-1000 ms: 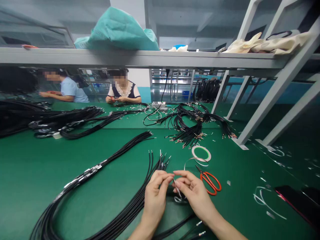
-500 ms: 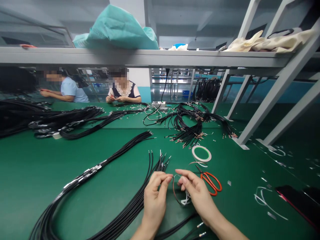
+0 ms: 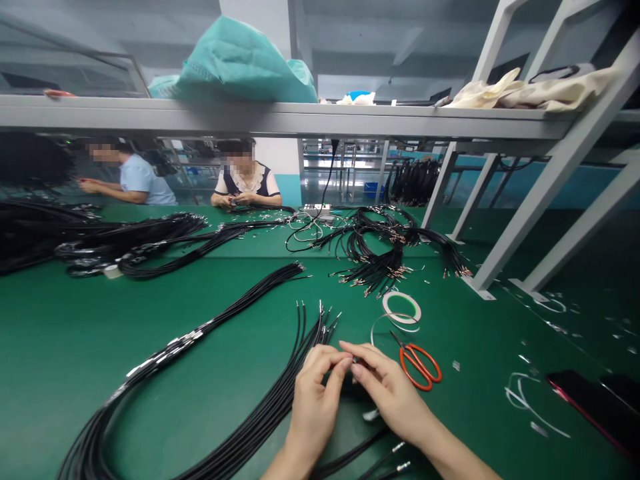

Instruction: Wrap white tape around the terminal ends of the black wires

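My left hand (image 3: 317, 397) and my right hand (image 3: 393, 387) meet above the green table, thumbs and forefingers pinched together at the tips. Between the fingertips is a small bit of thin strip, mostly hidden by the fingers. Behind and left of my hands lies a bundle of black cables (image 3: 270, 407) with bare metal tips. Beyond my right hand rests a roll of tape (image 3: 419, 309) with a green inner ring. A loose pale strip curls from near the roll toward my right hand. Orange-handled scissors (image 3: 437, 369) lie to the right, blades partly apart.
A longer cable bundle (image 3: 235, 308) with silvery sleeves curves across the left. Coiled cables with coppery ends (image 3: 373, 257) lie farther back. A dark phone-like object (image 3: 590, 407) and white scraps (image 3: 523, 400) are at right. Shelf legs (image 3: 525, 220) stand on the table; two co-workers sit beyond.
My hands have come together, fingertips now touching. The thin strip that curved below my left fingers is now mostly out of sight. The pale strip near the roll has risen into a wider curl.
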Demonstrator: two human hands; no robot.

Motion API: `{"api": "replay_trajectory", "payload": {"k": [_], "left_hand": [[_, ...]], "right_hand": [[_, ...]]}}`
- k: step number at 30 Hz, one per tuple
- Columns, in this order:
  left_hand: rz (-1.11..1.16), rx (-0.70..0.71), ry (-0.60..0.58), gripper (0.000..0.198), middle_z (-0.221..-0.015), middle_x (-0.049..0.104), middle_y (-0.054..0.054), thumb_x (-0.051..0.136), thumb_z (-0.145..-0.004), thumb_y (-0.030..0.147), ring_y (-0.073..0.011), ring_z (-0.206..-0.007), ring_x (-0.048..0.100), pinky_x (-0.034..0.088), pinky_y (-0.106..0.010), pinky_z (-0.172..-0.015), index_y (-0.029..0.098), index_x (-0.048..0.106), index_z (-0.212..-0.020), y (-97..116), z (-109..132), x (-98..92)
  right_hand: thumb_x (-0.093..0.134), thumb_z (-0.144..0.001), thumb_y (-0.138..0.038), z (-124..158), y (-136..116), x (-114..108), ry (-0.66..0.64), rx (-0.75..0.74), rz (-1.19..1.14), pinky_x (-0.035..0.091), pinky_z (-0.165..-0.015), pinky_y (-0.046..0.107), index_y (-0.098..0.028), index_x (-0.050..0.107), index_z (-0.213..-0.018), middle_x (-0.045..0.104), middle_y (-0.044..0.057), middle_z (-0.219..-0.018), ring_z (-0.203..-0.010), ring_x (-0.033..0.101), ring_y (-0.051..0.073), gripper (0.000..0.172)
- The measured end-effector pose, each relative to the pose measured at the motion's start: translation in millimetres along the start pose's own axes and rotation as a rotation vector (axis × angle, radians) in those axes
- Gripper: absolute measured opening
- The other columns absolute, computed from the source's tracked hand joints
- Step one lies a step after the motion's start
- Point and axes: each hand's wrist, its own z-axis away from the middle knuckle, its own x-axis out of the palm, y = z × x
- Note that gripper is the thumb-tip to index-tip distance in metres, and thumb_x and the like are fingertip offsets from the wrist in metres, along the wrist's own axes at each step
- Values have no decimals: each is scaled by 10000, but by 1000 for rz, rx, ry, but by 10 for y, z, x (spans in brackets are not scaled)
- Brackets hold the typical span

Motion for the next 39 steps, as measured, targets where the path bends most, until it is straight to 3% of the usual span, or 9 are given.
{"api": "replay_trajectory", "payload": {"k": [5,9,12,15,19,22,31,35,39], "left_hand": [[2,-23,37,142,-846,611,-23,542,-885,244,-163,-815,587,462,-287,-746,207,677,-908,2,-5,-4],[-12,-23,42,164,-867,610,-25,540,-883,255,-166,-841,589,465,-288,-766,218,681,-958,2,-7,11],[-96,-21,38,254,-937,592,-34,518,-889,272,-169,-842,581,474,-289,-757,233,616,-1119,-21,-24,-9],[-424,-73,66,284,-956,570,-53,531,-866,271,-198,-821,563,470,-320,-729,208,570,-1139,-73,-40,-62],[-988,-157,-14,95,-824,566,-65,530,-841,211,-246,-770,539,432,-357,-688,180,615,-813,-138,-35,-110],[-1141,-195,-56,151,-820,582,-82,476,-862,160,-254,-761,536,411,-357,-674,164,621,-823,-155,-33,-98],[-1068,-201,-53,134,-856,594,-90,487,-856,151,-254,-796,544,414,-352,-704,157,620,-864,-150,-109,-56],[-929,-176,-4,156,-831,601,-78,431,-894,176,-245,-781,559,437,-360,-701,167,580,-848,-129,-68,-33],[-737,-146,56,171,-860,633,-81,425,-911,230,-244,-803,597,473,-370,-703,167,554,-1004,-157,-14,-3]], "right_hand": [[560,-883,-322,-38,62,-15,117,24,-13,466,-761,313,-211,696,-1003,646,42,-902,-840,590,188,213],[596,-857,-341,-46,63,-10,141,79,-75,443,-657,270,-183,664,-870,635,8,-768,-715,566,153,173],[594,-854,-360,-55,70,-23,168,78,-13,416,-598,247,-177,646,-829,590,-14,-704,-646,527,131,192],[585,-852,-394,-77,95,-54,244,78,-2,409,-546,234,-174,627,-837,578,-13,-690,-589,511,119,225],[588,-834,-454,-113,130,-92,338,158,-98,332,-398,193,-172,595,-874,586,-7,-684,-455,449,84,285],[618,-806,-476,-130,137,-97,354,189,-164,337,-370,176,-171,593,-877,607,3,-680,-447,465,87,314],[655,-792,-437,-205,11,-213,336,256,-254,324,-338,137,-159,575,-958,665,22,-708,-423,441,61,334],[692,-755,-411,-259,-24,-282,366,289,-269,320,-328,140,-157,556,-1002,686,36,-753,-420,461,66,380],[726,-715,-386,-271,31,-253,421,310,-297,308,-327,146,-163,527,-1021,702,48,-789,-405,463,66,428]]}}
